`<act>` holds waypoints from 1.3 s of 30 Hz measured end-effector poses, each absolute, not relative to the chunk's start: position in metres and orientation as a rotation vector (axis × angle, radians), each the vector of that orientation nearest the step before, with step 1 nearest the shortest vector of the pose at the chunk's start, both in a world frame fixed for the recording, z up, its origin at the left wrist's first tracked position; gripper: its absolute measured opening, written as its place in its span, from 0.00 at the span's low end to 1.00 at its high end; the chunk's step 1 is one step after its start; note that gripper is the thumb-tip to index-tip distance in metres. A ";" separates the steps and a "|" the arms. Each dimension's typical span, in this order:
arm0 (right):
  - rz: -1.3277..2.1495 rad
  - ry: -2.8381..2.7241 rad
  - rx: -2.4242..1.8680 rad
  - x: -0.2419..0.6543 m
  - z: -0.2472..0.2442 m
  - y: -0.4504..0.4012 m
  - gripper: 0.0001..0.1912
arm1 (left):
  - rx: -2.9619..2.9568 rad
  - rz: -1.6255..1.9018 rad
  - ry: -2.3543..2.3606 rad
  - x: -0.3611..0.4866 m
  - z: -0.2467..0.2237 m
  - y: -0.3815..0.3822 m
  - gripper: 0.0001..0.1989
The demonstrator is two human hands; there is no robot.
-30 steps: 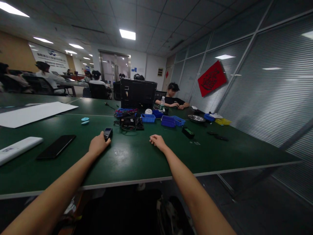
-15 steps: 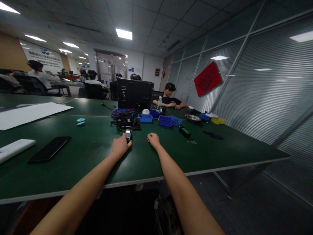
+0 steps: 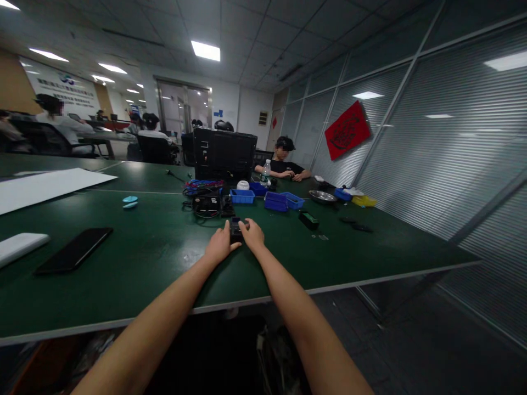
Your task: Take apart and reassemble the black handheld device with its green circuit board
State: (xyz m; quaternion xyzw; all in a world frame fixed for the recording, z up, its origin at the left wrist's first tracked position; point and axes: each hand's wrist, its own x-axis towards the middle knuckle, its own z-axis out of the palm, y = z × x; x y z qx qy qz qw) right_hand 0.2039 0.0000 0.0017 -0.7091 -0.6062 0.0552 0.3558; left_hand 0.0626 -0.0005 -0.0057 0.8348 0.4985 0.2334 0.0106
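Observation:
Both of my hands meet at a small dark device (image 3: 236, 229) above the middle of the green table (image 3: 164, 247). My left hand (image 3: 219, 245) grips its left side, with the thumb at its lower edge. On the right side, my right hand (image 3: 252, 235) has its fingers pressed to the same device. Behind it lie a black box with cables (image 3: 207, 204) and a blue tray (image 3: 242, 197).
A black monitor (image 3: 225, 154), a bottle (image 3: 265, 173), blue bins (image 3: 276, 201) and a metal dish (image 3: 323, 197) stand farther back. A black phone (image 3: 76, 251) and white block (image 3: 20, 247) lie left. A person (image 3: 284, 159) sits across the table.
My left hand has moved right with the device. My right hand has closed in and now holds the device too. The view has shifted slightly.

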 end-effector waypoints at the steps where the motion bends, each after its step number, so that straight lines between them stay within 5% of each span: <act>1: 0.094 -1.593 -1.861 0.198 0.003 -0.003 0.27 | 2.609 0.724 1.498 0.062 -0.008 0.002 0.42; 4: 0.023 -1.692 -1.966 0.186 0.004 -0.007 0.35 | 2.576 0.726 1.409 0.060 -0.013 0.009 0.35; 14: 0.035 -1.401 -2.253 0.243 0.009 0.000 0.28 | 1.959 1.015 1.502 0.046 -0.011 0.020 0.29; 28: 0.001 -1.307 -2.234 0.261 0.002 0.003 0.28 | 1.903 1.051 1.460 0.045 -0.010 0.021 0.24; 39: -0.082 -1.001 -1.633 0.270 0.020 -0.003 0.29 | 1.894 1.044 1.438 0.044 -0.010 0.021 0.23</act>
